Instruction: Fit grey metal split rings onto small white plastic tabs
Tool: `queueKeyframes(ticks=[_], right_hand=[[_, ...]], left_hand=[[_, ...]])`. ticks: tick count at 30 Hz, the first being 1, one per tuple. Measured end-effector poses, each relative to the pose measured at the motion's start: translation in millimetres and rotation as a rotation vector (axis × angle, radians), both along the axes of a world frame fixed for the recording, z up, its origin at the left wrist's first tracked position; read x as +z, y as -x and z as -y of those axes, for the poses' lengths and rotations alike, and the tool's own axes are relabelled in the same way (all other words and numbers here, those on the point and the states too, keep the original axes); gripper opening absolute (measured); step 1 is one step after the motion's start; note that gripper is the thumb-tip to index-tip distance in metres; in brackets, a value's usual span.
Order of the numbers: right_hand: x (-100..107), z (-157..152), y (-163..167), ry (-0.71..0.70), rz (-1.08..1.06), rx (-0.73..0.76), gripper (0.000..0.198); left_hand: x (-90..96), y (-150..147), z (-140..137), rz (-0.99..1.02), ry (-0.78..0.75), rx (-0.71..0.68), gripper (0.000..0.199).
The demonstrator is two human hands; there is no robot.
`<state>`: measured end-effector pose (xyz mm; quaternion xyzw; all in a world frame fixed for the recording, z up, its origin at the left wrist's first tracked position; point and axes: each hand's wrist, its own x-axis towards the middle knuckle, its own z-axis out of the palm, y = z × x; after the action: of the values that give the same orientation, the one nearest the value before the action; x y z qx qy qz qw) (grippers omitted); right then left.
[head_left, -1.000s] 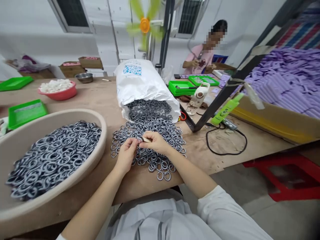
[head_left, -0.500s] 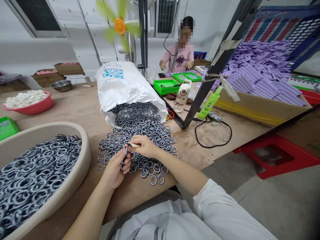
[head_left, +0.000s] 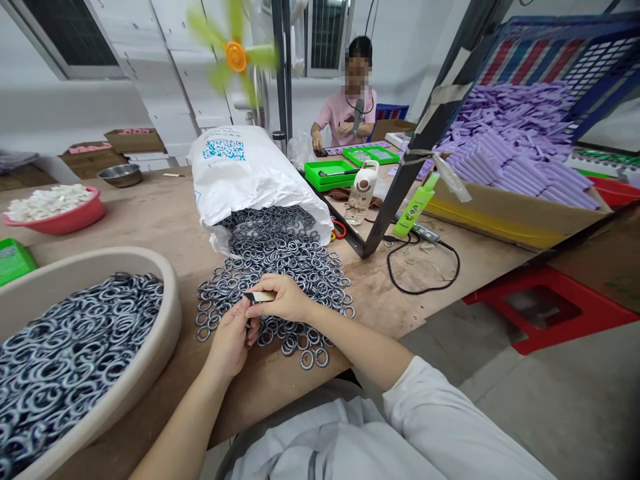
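Note:
My right hand [head_left: 287,299] is closed around a small knife [head_left: 263,296] with a pale handle and a short dark tip. That tip meets the fingertips of my left hand [head_left: 233,340], which is pinched on a dark grey ring [head_left: 248,325], mostly hidden by the fingers. Beneath and behind both hands spreads a loose pile of grey rings [head_left: 295,267]. They spill from the mouth of a white sack [head_left: 235,170] lying on its side. To my left, a large beige tub [head_left: 171,293] is heaped with the same kind of rings.
A red bowl [head_left: 80,220] of white pieces and a metal bowl [head_left: 120,175] stand at left. A dark metal post [head_left: 387,217], bottle [head_left: 363,193], black cable [head_left: 425,291] and box of purple parts [head_left: 515,220] occupy the right. A person [head_left: 350,110] sits across the table.
The knife has turned between my hands, its dark tip now farther left over the left fingertips. The ring shows less. The view has shifted slightly, and the person opposite has moved their hands.

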<state>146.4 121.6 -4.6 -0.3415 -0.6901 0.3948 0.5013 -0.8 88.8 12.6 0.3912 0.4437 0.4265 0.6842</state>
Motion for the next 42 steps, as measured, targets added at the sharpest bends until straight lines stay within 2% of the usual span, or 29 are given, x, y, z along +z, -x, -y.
queueKeyframes(ticks=[7, 19, 29, 42], right_hand=[[-2.6, -3.0, -3.6, 0.019, 0.027, 0.038, 0.046], [-3.7, -5.4, -5.1, -0.108, 0.112, 0.036, 0.048], [-1.4, -3.7, -6.7, -0.104, 0.159, 0.0, 0.046], [-1.3, -2.4, -6.8, -0.166, 0.206, -0.019, 0.039]], left_hand=[[-3.3, 0.6, -1.2, -0.057, -0.066, 0.007, 0.043], [-5.2, 1.5, -0.1, 0.005, -0.004, -0.017, 0.04], [-3.7, 0.9, 2.2, -0.013, 0.018, -0.019, 0.043], [-11.6, 2.4, 1.4, -0.013, 0.034, -0.016, 0.043]])
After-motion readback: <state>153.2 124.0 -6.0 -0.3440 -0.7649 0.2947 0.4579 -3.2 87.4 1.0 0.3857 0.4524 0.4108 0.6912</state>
